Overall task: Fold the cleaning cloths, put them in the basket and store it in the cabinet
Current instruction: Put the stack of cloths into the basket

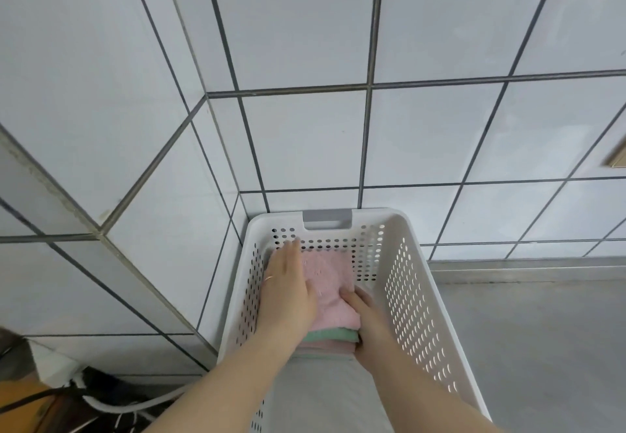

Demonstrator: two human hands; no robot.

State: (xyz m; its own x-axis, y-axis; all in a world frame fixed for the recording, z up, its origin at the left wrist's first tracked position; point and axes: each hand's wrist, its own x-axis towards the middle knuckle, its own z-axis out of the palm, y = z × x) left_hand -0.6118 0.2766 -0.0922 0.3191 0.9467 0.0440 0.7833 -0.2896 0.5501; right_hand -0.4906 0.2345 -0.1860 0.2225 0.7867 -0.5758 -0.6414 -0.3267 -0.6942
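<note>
While no writing shows, both hands [288,293] press cloths [330,292] inside basket [416,263].

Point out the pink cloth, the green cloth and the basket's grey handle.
Folded pink terry cloth [327,273]: head view, its bare top face.
Folded green cloth [330,333]: head view, its near folded edge.
Grey plastic basket handle [327,218]: head view, its top bar.

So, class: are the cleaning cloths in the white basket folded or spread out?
Folded. The cloths sit as a squared stack inside the basket, pink on top with green and pink layered edges below.
</note>
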